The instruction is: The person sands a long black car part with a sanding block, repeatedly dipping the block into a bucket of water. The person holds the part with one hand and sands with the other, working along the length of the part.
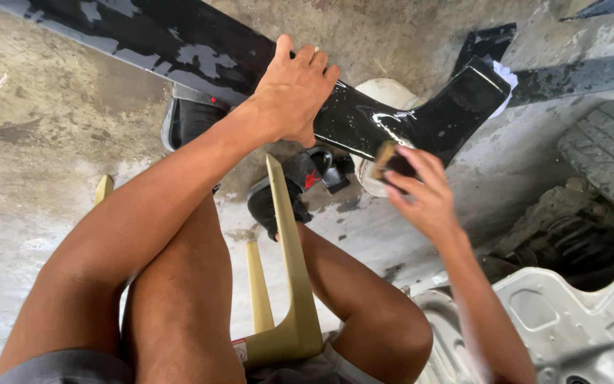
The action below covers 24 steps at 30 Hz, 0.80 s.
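Note:
A long glossy black panel (200, 53), wet and patchy, runs across the top from upper left to right, bending at its right end (463, 99). My left hand (294, 89) rests on top of the panel, fingers curled over its far edge, gripping it. My right hand (421, 188) holds a small dark sanding block with a tan edge (392, 162) against the panel's lower edge near the bend. My bare knees are below, either side of a tan plastic stool (289, 284).
The floor (30, 142) is wet, stained concrete. A tyre (609, 153) and dark car parts lie at the right, a pale grey metal body part (570, 320) at lower right. Sandalled feet (278, 195) and a white bucket (389, 92) sit under the panel.

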Each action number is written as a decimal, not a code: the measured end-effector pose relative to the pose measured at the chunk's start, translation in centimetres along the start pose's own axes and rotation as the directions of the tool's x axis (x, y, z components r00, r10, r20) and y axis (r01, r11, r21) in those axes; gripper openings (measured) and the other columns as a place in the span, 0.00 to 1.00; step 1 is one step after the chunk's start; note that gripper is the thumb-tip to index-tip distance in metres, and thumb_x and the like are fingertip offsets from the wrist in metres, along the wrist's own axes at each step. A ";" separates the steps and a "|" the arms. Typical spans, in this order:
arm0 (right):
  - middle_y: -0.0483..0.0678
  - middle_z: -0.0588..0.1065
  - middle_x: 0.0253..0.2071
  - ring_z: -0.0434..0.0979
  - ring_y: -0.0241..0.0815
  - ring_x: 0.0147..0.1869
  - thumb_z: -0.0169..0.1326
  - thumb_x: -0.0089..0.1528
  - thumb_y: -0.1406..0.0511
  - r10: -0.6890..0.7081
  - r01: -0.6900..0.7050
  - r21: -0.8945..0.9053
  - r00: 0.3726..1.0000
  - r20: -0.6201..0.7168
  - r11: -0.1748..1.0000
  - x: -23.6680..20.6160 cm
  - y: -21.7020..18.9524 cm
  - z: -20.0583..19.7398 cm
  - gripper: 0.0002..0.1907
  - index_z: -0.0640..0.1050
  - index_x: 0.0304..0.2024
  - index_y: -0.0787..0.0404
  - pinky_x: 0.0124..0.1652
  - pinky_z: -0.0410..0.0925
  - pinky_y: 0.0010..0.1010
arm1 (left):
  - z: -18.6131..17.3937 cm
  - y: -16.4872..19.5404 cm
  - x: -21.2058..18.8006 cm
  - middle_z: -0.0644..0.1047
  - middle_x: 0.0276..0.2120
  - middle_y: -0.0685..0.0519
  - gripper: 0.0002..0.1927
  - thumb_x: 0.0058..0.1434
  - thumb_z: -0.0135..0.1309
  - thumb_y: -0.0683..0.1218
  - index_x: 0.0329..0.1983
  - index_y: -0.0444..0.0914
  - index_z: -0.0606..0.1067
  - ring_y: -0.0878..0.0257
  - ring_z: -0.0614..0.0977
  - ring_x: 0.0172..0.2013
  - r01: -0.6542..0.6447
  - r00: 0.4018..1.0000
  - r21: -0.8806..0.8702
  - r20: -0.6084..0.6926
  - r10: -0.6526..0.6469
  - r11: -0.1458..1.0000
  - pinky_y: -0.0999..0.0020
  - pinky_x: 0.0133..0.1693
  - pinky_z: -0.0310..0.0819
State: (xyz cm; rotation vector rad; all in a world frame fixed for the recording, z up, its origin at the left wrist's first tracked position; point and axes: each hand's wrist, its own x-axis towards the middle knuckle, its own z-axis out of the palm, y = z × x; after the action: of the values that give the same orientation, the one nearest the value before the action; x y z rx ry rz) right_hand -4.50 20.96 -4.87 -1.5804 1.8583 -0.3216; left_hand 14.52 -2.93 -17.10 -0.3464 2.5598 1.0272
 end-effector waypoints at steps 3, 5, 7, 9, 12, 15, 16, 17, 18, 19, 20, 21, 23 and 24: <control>0.57 0.73 0.66 0.73 0.56 0.66 0.69 0.56 0.74 0.098 -0.110 -0.119 0.990 -0.102 0.987 -0.3 2.2 -2.1 0.14 0.83 0.45 0.64 0.63 0.70 0.43 | 0.4 -0.1 0.1 0.75 0.46 0.46 0.53 0.26 0.74 0.65 0.55 0.35 0.72 0.51 0.73 0.51 0.000 1.000 0.027 -0.023 0.001 1.000 0.47 0.51 0.57; 0.57 0.73 0.65 0.73 0.57 0.66 0.70 0.57 0.74 0.130 -0.151 -0.126 0.978 -0.161 0.980 0.8 2.8 -1.8 0.14 0.83 0.46 0.65 0.62 0.70 0.43 | 0.7 0.3 -0.1 0.75 0.46 0.45 0.53 0.26 0.74 0.65 0.54 0.35 0.72 0.50 0.73 0.51 -0.005 1.000 0.021 -0.027 0.006 1.000 0.47 0.51 0.57; 0.58 0.73 0.65 0.72 0.58 0.67 0.70 0.57 0.75 0.091 -0.112 -0.084 0.971 -0.223 0.990 2.8 2.8 0.8 0.15 0.83 0.46 0.65 0.63 0.69 0.44 | 0.9 0.4 -0.1 0.75 0.46 0.45 0.52 0.27 0.74 0.65 0.54 0.35 0.72 0.50 0.73 0.51 0.001 0.999 0.027 -0.039 0.000 1.000 0.47 0.51 0.57; 0.57 0.73 0.65 0.73 0.58 0.67 0.70 0.57 0.74 0.080 -0.081 -0.001 0.981 -0.179 0.997 3.0 1.7 3.0 0.15 0.83 0.45 0.65 0.63 0.69 0.44 | 0.8 0.6 0.0 0.75 0.46 0.46 0.53 0.24 0.74 0.64 0.54 0.35 0.72 0.51 0.73 0.51 0.001 0.997 0.022 -0.080 0.000 1.000 0.46 0.50 0.57; 0.57 0.73 0.64 0.73 0.58 0.66 0.70 0.55 0.74 0.052 -0.044 0.056 0.989 -0.137 0.997 0.7 0.9 3.0 0.15 0.83 0.44 0.63 0.62 0.70 0.44 | 0.5 0.7 0.5 0.75 0.46 0.45 0.53 0.25 0.74 0.65 0.54 0.35 0.72 0.51 0.73 0.51 -0.020 0.998 0.013 -0.063 0.021 1.000 0.47 0.50 0.57; 0.57 0.73 0.63 0.73 0.59 0.65 0.69 0.54 0.73 0.002 -0.001 0.015 0.995 -0.096 1.000 -2.3 2.3 0.0 0.15 0.84 0.43 0.62 0.62 0.69 0.45 | 0.5 0.5 0.7 0.75 0.46 0.45 0.51 0.28 0.74 0.64 0.54 0.35 0.73 0.51 0.73 0.52 -0.006 0.999 0.009 -0.048 0.006 1.000 0.47 0.50 0.57; 0.57 0.73 0.64 0.74 0.59 0.65 0.69 0.55 0.73 0.080 -0.083 -0.039 0.993 -0.090 0.996 -3.2 3.0 -1.3 0.15 0.83 0.45 0.63 0.62 0.70 0.44 | 0.5 0.5 0.7 0.75 0.46 0.46 0.50 0.29 0.73 0.64 0.54 0.35 0.73 0.51 0.73 0.52 -0.024 0.998 0.010 -0.050 0.024 1.000 0.47 0.51 0.57; 0.58 0.73 0.65 0.74 0.60 0.66 0.69 0.56 0.74 0.146 -0.155 -0.098 0.985 -0.094 0.983 -3.4 4.1 -2.5 0.15 0.83 0.46 0.64 0.62 0.70 0.44 | 0.6 0.6 0.7 0.75 0.46 0.46 0.51 0.28 0.73 0.64 0.55 0.35 0.73 0.51 0.73 0.52 -0.030 0.998 0.020 -0.051 0.031 0.999 0.47 0.51 0.57; 0.59 0.72 0.66 0.73 0.60 0.65 0.69 0.58 0.74 0.130 -0.150 -0.150 0.983 -0.132 0.977 -3.0 5.6 -3.7 0.15 0.83 0.47 0.64 0.63 0.70 0.44 | 0.7 0.6 0.8 0.75 0.46 0.46 0.53 0.27 0.74 0.65 0.55 0.35 0.72 0.51 0.73 0.51 -0.023 0.998 0.038 -0.062 0.025 0.999 0.47 0.51 0.57; 0.59 0.72 0.66 0.72 0.60 0.65 0.70 0.59 0.75 0.108 -0.140 -0.197 0.980 -0.168 0.970 -2.1 6.9 -4.3 0.15 0.83 0.47 0.65 0.63 0.70 0.44 | 0.7 0.7 0.7 0.75 0.46 0.45 0.54 0.26 0.74 0.66 0.55 0.35 0.72 0.51 0.73 0.50 -0.009 0.997 0.056 -0.072 0.013 0.998 0.46 0.51 0.56; 0.59 0.71 0.67 0.72 0.60 0.67 0.70 0.60 0.75 0.087 -0.137 -0.222 0.972 -0.219 0.965 -0.8 8.1 -4.3 0.15 0.82 0.48 0.65 0.65 0.69 0.44 | 0.7 0.7 0.7 0.75 0.46 0.45 0.53 0.27 0.74 0.65 0.56 0.35 0.72 0.51 0.73 0.51 -0.002 0.998 0.048 -0.062 0.005 0.999 0.46 0.51 0.56; 0.59 0.71 0.68 0.71 0.60 0.68 0.71 0.61 0.75 0.073 -0.141 -0.245 0.961 -0.268 0.959 0.4 8.8 -4.1 0.15 0.82 0.49 0.65 0.66 0.68 0.44 | 0.7 0.8 0.8 0.75 0.47 0.45 0.52 0.28 0.73 0.64 0.56 0.35 0.72 0.51 0.73 0.51 0.000 0.999 0.039 -0.046 0.002 0.999 0.46 0.51 0.57; 0.59 0.70 0.67 0.70 0.60 0.69 0.71 0.61 0.74 0.092 -0.153 -0.179 0.946 -0.310 0.972 2.3 8.9 -2.4 0.15 0.83 0.49 0.65 0.67 0.66 0.45 | 0.6 1.2 0.6 0.75 0.47 0.45 0.53 0.29 0.74 0.65 0.57 0.35 0.72 0.51 0.73 0.52 0.008 1.000 0.021 -0.022 -0.008 1.000 0.46 0.52 0.56; 0.59 0.70 0.67 0.70 0.60 0.69 0.72 0.61 0.73 0.096 -0.155 -0.151 0.936 -0.338 0.976 3.0 8.6 -1.3 0.15 0.83 0.49 0.65 0.68 0.65 0.46 | 0.5 1.2 0.7 0.75 0.47 0.45 0.54 0.28 0.74 0.65 0.57 0.35 0.72 0.51 0.73 0.52 0.011 1.000 0.020 -0.024 -0.011 1.000 0.45 0.52 0.56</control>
State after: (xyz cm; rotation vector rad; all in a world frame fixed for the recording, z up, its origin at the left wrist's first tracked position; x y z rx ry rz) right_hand -12.18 19.85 -9.85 -1.5870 2.2901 -0.3921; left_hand 13.62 -1.78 -16.96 -0.3689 2.5848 0.9984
